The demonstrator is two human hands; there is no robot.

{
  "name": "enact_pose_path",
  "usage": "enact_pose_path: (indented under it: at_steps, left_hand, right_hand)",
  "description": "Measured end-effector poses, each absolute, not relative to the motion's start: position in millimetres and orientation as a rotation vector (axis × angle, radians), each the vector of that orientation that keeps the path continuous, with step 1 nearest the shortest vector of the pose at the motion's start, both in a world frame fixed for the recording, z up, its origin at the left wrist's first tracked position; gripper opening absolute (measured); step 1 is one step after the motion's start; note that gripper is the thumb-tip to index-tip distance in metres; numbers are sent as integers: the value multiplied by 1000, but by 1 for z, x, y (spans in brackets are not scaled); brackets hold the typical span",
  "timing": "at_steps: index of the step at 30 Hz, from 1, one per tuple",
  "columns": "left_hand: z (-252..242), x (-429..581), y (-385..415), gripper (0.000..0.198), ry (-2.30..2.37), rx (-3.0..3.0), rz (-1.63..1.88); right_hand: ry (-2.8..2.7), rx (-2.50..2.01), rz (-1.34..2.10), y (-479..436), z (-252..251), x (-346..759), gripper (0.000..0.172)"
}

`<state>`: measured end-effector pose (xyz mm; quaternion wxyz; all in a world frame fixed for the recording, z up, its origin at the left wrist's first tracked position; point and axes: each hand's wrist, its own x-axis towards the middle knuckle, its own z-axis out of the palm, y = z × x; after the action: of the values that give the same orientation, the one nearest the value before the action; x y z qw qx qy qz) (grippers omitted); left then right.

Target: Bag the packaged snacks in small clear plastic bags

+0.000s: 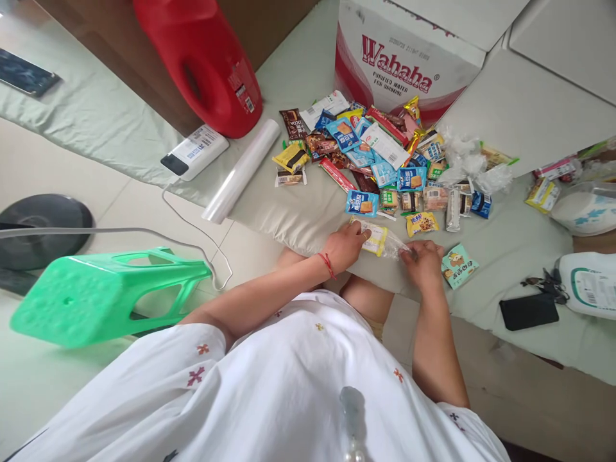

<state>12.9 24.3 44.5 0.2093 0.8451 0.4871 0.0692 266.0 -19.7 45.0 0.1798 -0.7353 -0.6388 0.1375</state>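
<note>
Near the cloth-covered edge, my left hand (345, 245) has its fingers closed on a yellow-and-white snack packet (375, 237). A clear plastic bag (393, 245) reaches from that packet to my right hand (423, 262), whose fingertips pinch it. Whether the packet lies inside the bag or under it I cannot tell. Just beyond my hands spreads a pile of wrapped snacks (362, 204), in blue, brown, red and yellow wrappers. A small green packet (459, 265) lies right of my right hand.
Behind the snacks stands a Wahaha carton (399, 67). Crumpled clear bags (464, 157) lie right of the pile. Leftward are a roll of clear film (243, 170), a white power bank (196, 152), a red jug (206, 64) and a green stool (96, 295). Keys (548, 283) and a black case (529, 312) lie right.
</note>
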Motion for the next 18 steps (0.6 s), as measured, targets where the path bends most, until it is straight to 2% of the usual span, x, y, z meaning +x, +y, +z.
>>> enact_pose_path:
  at_steps: [7, 12, 15, 18]
  left_hand:
    - [50, 10, 21, 40, 1385, 2299, 239]
    - [37, 4, 31, 32, 1268, 2233, 493]
    - [29, -10, 40, 25, 1075, 2009, 642]
    - [29, -24, 45, 32, 1059, 1726, 834]
  right_hand:
    - [-1342, -1814, 826, -6, 68, 216, 29]
    - [-1561, -1693, 664, 8, 54, 153, 24]
    - [-1767, -1643, 557, 2, 44, 139, 37]
    - [-1933, -1691, 458, -15, 41, 133, 47]
